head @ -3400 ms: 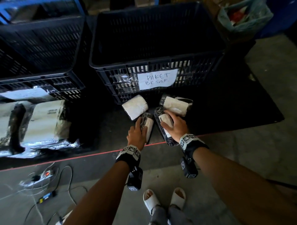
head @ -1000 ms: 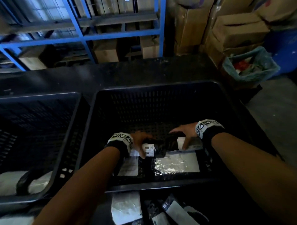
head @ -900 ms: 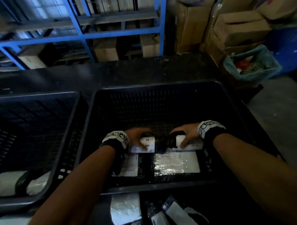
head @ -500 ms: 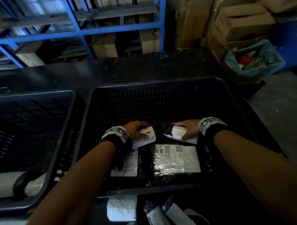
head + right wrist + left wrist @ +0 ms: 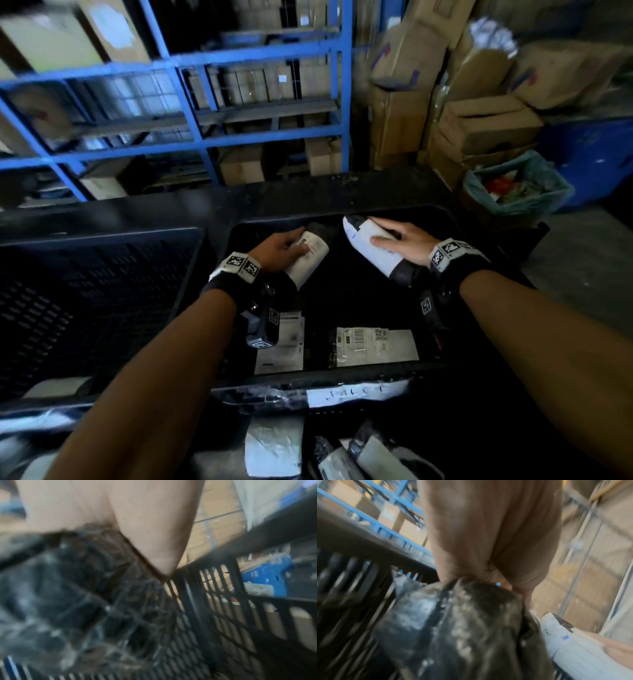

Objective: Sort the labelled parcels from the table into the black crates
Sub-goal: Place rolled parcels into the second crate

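From the head view, both hands are over the labelled black crate (image 5: 342,383), each carrying a small parcel above its far half. The left hand (image 5: 279,248) has its fingers wrapped round a rolled parcel (image 5: 308,260), white label outward, dark wrap at both ends. The right hand (image 5: 400,243) lies along the top of a second parcel (image 5: 373,251) with the thumb tucked under its far edge, so it holds that parcel. Two flat parcels lie on the crate floor near its front wall: one with a barcode label (image 5: 375,346) under glossy film and a paler one (image 5: 281,346) to its left. A second black crate (image 5: 102,274) stands against the labelled crate's left side. In front of the labelled crate, more parcels (image 5: 274,448) lie on the dark bench.

The left wrist view alone shows the underside of the left hand's parcel: crinkled black plastic (image 5: 462,628) flecked with pale specks, pinched below the palm, and beyond it the white ribbed end of the other parcel (image 5: 565,646). The right wrist view, badly blurred, shows wrinkled black film (image 5: 68,601) under the fingers and the crate's slotted, mesh-like wall (image 5: 223,608).
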